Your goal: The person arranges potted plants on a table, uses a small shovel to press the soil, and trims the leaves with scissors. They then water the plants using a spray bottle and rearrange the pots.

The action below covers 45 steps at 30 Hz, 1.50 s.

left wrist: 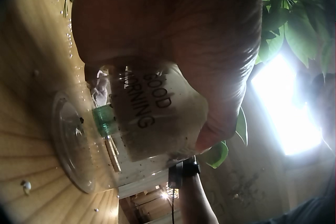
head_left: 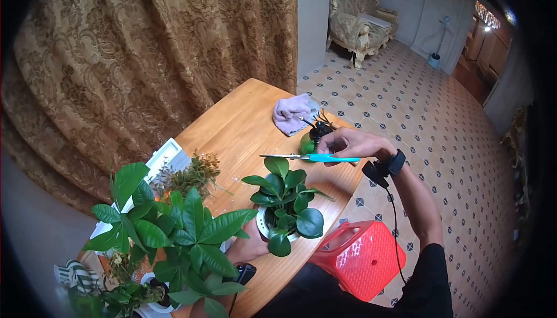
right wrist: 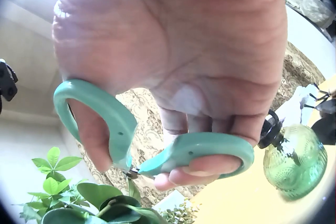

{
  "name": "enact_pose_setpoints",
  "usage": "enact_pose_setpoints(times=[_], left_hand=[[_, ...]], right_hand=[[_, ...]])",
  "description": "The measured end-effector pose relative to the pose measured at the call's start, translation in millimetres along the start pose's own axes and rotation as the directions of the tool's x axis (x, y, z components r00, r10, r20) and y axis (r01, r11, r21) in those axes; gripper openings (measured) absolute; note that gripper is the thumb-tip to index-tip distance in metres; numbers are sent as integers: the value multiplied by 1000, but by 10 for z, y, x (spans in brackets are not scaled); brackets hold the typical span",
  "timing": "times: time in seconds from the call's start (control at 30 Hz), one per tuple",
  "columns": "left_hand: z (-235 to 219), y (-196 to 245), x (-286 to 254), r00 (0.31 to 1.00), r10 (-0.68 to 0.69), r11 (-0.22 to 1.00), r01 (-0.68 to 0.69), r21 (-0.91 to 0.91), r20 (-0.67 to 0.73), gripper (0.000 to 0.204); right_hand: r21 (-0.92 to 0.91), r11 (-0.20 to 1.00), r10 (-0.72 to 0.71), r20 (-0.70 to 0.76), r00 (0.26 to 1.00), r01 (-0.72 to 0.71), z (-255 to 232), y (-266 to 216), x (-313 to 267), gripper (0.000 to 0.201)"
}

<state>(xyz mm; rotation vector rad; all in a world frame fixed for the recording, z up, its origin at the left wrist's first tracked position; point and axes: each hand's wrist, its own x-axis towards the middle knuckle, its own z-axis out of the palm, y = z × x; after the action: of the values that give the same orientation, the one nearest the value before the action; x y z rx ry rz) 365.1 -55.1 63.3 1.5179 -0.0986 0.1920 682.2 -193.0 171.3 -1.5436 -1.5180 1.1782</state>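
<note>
My left hand [head_left: 249, 245] grips a white pot [head_left: 263, 222] from the side. Broad, glossy dark green leaves [head_left: 310, 223] grow out of it. In the left wrist view the pot's wall [left wrist: 139, 113] reads "GOOD MORNING", and its clear base [left wrist: 76, 140] shows close over the wood. Scissors [head_left: 325, 158] with turquoise handles are in my right hand [head_left: 357, 143], thumb in one loop and fingers in the other. Their blades point left, just above the plant's top leaf, and the right wrist view shows the handles [right wrist: 118, 129] spread apart. Beyond this hand stands a green glass spray bottle [head_left: 307, 144].
A taller leafy plant [head_left: 197, 231] crowds the wooden table's [head_left: 232, 120] near left. Behind it are a small-leaved brownish plant [head_left: 200, 173] and a white tray [head_left: 165, 152]. A lilac cloth [head_left: 290, 112] lies at the far side. A red stool [head_left: 368, 260] stands by the right edge.
</note>
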Motion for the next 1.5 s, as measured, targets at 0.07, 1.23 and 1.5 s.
enact_pose_setpoints(times=[0.07,1.23,1.5], left_hand=[[2,8,6,1000,2,1000,-2,0,1,93],[140,-52,-29,985,138,982,-122,141,-104,94],[264,24,-31,962,178,977,-149,150,-205,94]], right_hand=[[-3,1000,8,6,1000,-8,6,-23,-18,31],[-456,888,-16,-165,986,-61,374,-1198,-325,40],[-761,640,17,-125,992,-107,772,-1560,-438,45]])
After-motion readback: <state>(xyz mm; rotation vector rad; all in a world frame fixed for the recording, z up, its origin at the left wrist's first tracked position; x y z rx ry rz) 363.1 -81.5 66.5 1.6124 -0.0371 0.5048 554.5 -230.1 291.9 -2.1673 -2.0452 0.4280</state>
